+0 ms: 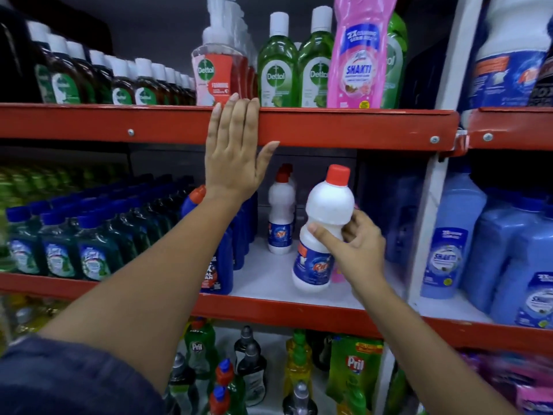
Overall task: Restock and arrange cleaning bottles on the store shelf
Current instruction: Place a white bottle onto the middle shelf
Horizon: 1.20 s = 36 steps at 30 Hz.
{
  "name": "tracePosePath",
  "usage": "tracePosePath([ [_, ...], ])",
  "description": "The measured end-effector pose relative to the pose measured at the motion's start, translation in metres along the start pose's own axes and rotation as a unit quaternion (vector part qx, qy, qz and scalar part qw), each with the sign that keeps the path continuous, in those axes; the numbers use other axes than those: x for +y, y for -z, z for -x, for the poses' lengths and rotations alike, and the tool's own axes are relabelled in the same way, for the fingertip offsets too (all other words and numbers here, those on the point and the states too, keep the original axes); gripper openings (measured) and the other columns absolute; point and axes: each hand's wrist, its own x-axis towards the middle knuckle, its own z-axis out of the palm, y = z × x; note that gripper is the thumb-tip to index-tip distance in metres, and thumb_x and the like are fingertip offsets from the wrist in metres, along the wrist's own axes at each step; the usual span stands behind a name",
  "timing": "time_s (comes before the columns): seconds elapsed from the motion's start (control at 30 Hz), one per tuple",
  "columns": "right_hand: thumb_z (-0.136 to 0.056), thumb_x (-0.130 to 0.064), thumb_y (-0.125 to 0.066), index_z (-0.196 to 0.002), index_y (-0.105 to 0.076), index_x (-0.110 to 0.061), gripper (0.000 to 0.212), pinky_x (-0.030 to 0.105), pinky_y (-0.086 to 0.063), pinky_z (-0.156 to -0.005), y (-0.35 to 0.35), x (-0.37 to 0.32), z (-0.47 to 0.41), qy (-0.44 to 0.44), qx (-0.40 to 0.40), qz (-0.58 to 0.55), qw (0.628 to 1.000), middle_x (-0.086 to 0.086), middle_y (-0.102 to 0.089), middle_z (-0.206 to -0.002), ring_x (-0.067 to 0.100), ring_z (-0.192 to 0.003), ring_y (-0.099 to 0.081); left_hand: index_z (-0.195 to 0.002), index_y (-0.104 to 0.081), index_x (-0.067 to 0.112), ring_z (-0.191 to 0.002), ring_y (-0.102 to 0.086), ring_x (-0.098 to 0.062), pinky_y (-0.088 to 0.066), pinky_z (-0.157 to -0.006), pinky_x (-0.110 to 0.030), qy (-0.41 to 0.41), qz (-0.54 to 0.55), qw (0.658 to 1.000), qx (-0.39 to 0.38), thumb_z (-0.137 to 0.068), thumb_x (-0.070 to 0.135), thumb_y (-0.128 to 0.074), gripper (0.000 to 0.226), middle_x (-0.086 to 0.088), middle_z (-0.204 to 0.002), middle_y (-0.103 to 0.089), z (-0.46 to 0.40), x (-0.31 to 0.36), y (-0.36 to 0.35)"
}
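Shelves of cleaning products fill the frame; the right hand (356, 250) grips a white bottle (323, 232) with a red cap and a blue label, fingers wrapped round its waist, thumb across the front; the bottle is tilted, its base lifted just above the white board of the middle shelf (269, 277), a little right of centre; behind it, deeper on the same shelf, a second white bottle (280, 217) of the same kind stands upright, apart from the held one; the left hand (236, 151) lies open and flat, fingers together and pointing up, pressed against the red front edge of the upper shelf (344, 127) at the centre of the frame, holding nothing; to the left of the held bottle stands a row of blue bottles (223, 265) with red caps, and further left, dark green bottles (92, 253) with blue caps fill the shelf; on the upper shelf, at the top centre, sit a red pump bottle (220, 70), two green bottles (296, 70) with white caps and a pink bottle (357, 55); pale blue bottles (454, 235) crowd the right side; green bottles (200, 348) and pouches show on the lower shelf at the bottom.
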Motion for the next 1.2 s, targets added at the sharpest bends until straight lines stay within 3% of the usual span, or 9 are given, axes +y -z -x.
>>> tracePosePath([
  [0.17,-0.051,-0.052,-0.082,-0.103,-0.061,-0.024,0.063,0.048,-0.059,-0.081,-0.064,0.021,-0.018,-0.041,-0.004,-0.003,0.999,0.002,-0.075,-0.104,0.022,-0.093,-0.071,-0.136,-0.042,0.000,-0.132,-0.037,-0.030,-0.023,-0.115,-0.044,-0.006,-0.005,1.000,0.030,-0.101,0.048,-0.019,0.064,-0.018,-0.136,-0.049,0.000,-0.001,-0.007],
  [0.33,-0.064,-0.036,-0.086,-0.106,-0.060,-0.018,0.052,0.043,-0.057,-0.081,-0.091,0.037,-0.040,-0.054,0.007,0.039,0.998,0.008,-0.073,-0.106,0.027,-0.093,-0.069,-0.134,-0.045,-0.001,-0.130,-0.039,-0.029,-0.022,-0.115,-0.042,-0.008,-0.016,0.998,0.057,-0.101,0.048,-0.019,0.064,-0.018,-0.134,-0.052,0.001,-0.001,-0.013],
  [0.53,-0.062,-0.036,-0.087,-0.100,-0.059,-0.015,0.051,0.043,-0.057,-0.081,-0.108,0.049,-0.053,-0.076,0.004,0.058,0.995,0.012,-0.073,-0.106,0.030,-0.093,-0.069,-0.132,-0.047,0.000,-0.128,-0.042,-0.028,-0.028,-0.112,-0.044,-0.007,-0.022,0.997,0.078,-0.100,0.049,-0.019,0.065,-0.016,-0.132,-0.054,0.001,-0.001,-0.016],
  [0.7,-0.062,-0.040,-0.087,-0.112,-0.061,-0.012,0.063,0.046,-0.057,-0.083,-0.116,0.053,-0.052,-0.077,0.001,0.074,0.994,0.010,-0.072,-0.108,0.029,-0.096,-0.068,-0.131,-0.049,0.001,-0.127,-0.046,-0.029,-0.030,-0.111,-0.044,-0.010,-0.016,0.996,0.092,-0.099,0.049,-0.019,0.065,-0.015,-0.130,-0.056,0.001,-0.001,-0.018],
  [1.0,-0.067,-0.039,-0.083,-0.121,-0.057,-0.014,0.064,0.047,-0.056,-0.085,-0.116,0.055,-0.049,-0.068,-0.026,0.104,0.992,0.008,-0.071,-0.115,0.031,-0.102,-0.067,-0.132,-0.047,0.002,-0.128,-0.044,-0.028,-0.030,-0.112,-0.043,-0.009,-0.017,0.996,0.085,-0.100,0.049,-0.019,0.063,-0.015,-0.131,-0.055,0.001,-0.001,-0.017],
  [1.1,-0.077,-0.033,-0.077,-0.129,-0.051,-0.015,0.061,0.043,-0.054,-0.087,-0.112,0.052,-0.046,-0.061,-0.064,0.120,0.989,0.010,-0.069,-0.121,0.033,-0.108,-0.064,-0.133,-0.045,0.003,-0.129,-0.042,-0.028,-0.029,-0.113,-0.043,-0.009,-0.012,0.997,0.075,-0.100,0.048,-0.021,0.061,-0.015,-0.133,-0.054,0.001,-0.001,-0.015],
  [1.2,-0.088,-0.032,-0.065,-0.147,-0.033,-0.018,0.069,0.044,-0.050,-0.097,-0.098,0.050,-0.030,-0.014,-0.105,0.137,0.985,0.010,-0.058,-0.139,0.032,-0.124,-0.056,-0.135,-0.042,0.003,-0.131,-0.040,-0.028,-0.027,-0.114,-0.044,-0.007,-0.009,0.999,0.053,-0.100,0.048,-0.021,0.061,-0.015,-0.134,-0.052,0.001,-0.001,-0.011],
])
